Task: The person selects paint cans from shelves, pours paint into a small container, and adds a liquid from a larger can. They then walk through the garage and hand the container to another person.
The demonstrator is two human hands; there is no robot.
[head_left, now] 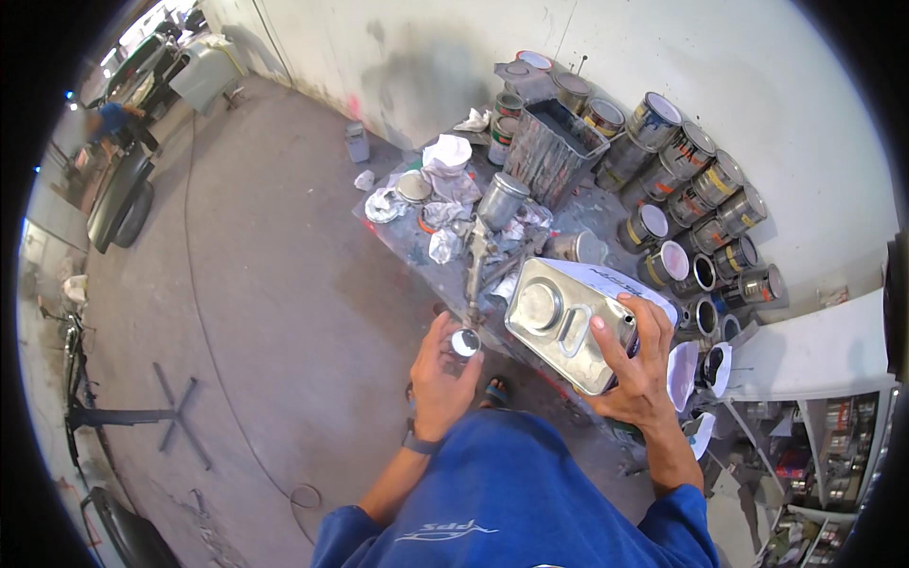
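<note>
My left hand (438, 377) has its fingers curled around a small round cup (465, 344) with a dark rim, white inside; whether that white is liquid cannot be made out. To the right, my right hand (640, 364) grips a rectangular metal can (565, 333) from its side. The can is tilted, its silver top with a round cap and a strap handle facing me. Just beyond the cup, a spray gun (479, 254) with a metal paint pot (503, 201) rests on the cluttered workbench (398, 239), apart from both hands.
Crumpled paper (447, 153) and a round lid (414, 186) lie on the bench. Behind them stands a paint-smeared square bin (552, 151). Many paint cans (655, 120) are stacked along the wall. A hose (194, 256) crosses the floor, near a metal stand (175, 415). Another person (118, 123) is far left.
</note>
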